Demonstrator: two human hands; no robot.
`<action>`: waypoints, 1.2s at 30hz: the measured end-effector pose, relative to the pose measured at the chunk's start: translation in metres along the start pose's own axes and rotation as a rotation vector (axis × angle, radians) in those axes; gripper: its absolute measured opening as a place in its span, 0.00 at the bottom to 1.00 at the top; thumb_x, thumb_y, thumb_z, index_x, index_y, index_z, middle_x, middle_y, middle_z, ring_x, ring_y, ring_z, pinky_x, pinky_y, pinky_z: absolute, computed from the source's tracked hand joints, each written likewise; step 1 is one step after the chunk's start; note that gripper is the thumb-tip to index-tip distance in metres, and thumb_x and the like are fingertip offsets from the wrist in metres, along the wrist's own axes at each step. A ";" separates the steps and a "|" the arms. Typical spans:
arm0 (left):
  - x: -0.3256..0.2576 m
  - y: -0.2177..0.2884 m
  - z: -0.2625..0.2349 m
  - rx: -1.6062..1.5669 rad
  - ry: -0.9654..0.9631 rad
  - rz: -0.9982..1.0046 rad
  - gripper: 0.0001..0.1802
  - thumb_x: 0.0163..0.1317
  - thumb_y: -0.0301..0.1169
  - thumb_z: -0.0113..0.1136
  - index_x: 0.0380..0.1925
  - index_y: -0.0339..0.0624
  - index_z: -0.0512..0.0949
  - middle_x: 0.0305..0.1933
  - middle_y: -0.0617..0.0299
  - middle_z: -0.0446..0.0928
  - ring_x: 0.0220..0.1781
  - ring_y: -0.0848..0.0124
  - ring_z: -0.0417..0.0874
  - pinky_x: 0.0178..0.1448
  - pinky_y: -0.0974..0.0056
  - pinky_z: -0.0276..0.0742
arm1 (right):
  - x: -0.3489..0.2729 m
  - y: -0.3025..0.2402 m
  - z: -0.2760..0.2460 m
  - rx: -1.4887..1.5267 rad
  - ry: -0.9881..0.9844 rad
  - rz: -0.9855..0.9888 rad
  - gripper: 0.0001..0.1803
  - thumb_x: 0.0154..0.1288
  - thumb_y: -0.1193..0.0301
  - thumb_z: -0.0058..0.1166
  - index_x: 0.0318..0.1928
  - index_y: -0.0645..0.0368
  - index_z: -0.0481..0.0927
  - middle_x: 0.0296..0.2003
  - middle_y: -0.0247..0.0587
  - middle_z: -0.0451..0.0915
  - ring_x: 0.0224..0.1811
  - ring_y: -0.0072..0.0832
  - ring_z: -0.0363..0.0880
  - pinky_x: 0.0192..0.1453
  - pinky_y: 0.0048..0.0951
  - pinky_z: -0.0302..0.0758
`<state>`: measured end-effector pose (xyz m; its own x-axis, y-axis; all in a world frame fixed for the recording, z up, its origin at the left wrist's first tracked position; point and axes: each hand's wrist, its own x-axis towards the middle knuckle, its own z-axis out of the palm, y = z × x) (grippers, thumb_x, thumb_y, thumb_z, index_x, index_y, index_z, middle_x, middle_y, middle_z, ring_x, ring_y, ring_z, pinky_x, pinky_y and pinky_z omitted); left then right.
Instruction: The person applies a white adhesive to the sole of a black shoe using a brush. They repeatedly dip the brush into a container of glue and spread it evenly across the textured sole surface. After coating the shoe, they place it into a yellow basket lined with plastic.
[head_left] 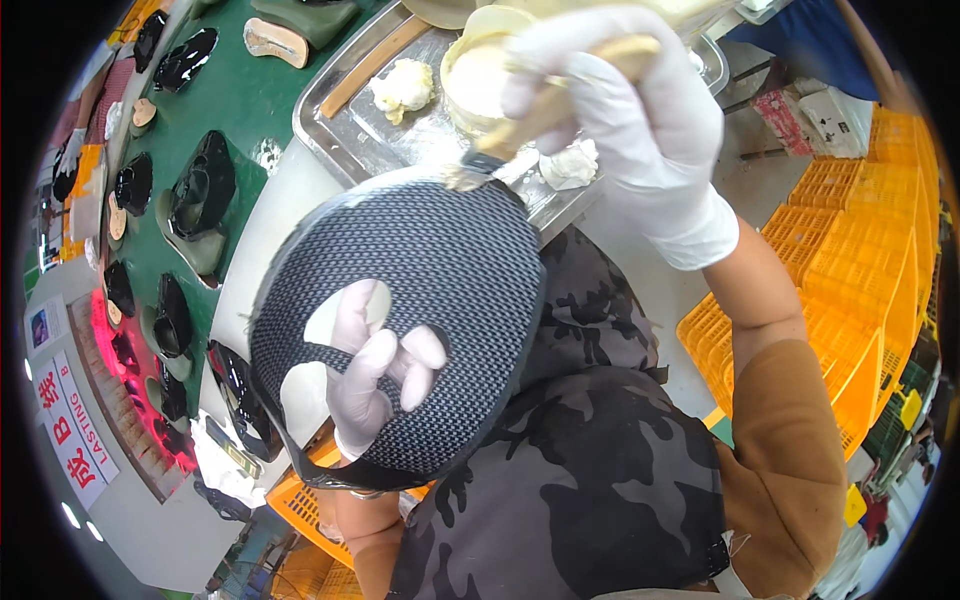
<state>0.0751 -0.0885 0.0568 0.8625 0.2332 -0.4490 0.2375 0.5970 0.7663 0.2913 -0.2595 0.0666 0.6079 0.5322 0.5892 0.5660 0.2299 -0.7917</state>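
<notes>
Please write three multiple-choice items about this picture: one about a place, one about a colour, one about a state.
1. Where is the metal tray?
A. past the patterned piece
B. on the orange crates
C. on the person's lap

2. What colour are the crates?
A. blue
B. orange
C. white

3. What is the right hand doing?
A. resting empty
B. gripping a brush
C. holding a crate

Answers: 1 A, the tray lies beyond the patterned piece; 2 B, they are orange; 3 B, gloved fingers hold the brush, bristles at the piece's edge.
</notes>
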 end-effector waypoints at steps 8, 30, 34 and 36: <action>0.003 -0.020 -0.008 0.067 -0.013 0.190 0.31 0.65 0.32 0.40 0.66 0.42 0.45 0.35 0.46 0.76 0.19 0.73 0.69 0.26 0.73 0.68 | -0.017 -0.012 -0.012 -0.043 0.116 0.035 0.13 0.72 0.67 0.36 0.44 0.64 0.68 0.31 0.43 0.79 0.26 0.20 0.78 0.27 0.15 0.74; 0.000 -0.040 -0.014 -0.034 -0.073 0.465 0.28 0.66 0.36 0.36 0.67 0.54 0.51 0.48 0.44 0.73 0.27 0.66 0.74 0.37 0.68 0.72 | -0.002 -0.006 0.024 0.290 0.384 0.174 0.07 0.67 0.76 0.44 0.43 0.66 0.69 0.32 0.44 0.78 0.27 0.21 0.78 0.25 0.16 0.75; 0.000 -0.036 -0.005 -0.071 0.003 0.507 0.29 0.65 0.34 0.40 0.67 0.58 0.52 0.48 0.50 0.72 0.31 0.66 0.71 0.34 0.69 0.70 | -0.011 -0.010 0.030 0.256 0.398 0.142 0.10 0.71 0.71 0.36 0.44 0.64 0.68 0.31 0.45 0.78 0.24 0.23 0.76 0.24 0.17 0.74; 0.003 -0.034 0.002 -0.168 0.047 0.508 0.30 0.64 0.30 0.43 0.67 0.58 0.52 0.49 0.52 0.72 0.32 0.66 0.71 0.33 0.69 0.70 | -0.027 -0.013 0.026 0.264 0.356 0.214 0.09 0.71 0.71 0.36 0.43 0.64 0.67 0.30 0.46 0.78 0.23 0.23 0.76 0.23 0.17 0.73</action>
<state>0.0702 -0.1095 0.0303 0.8286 0.5562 -0.0641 -0.2822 0.5138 0.8102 0.2527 -0.2557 0.0565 0.8738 0.2893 0.3908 0.2748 0.3692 -0.8878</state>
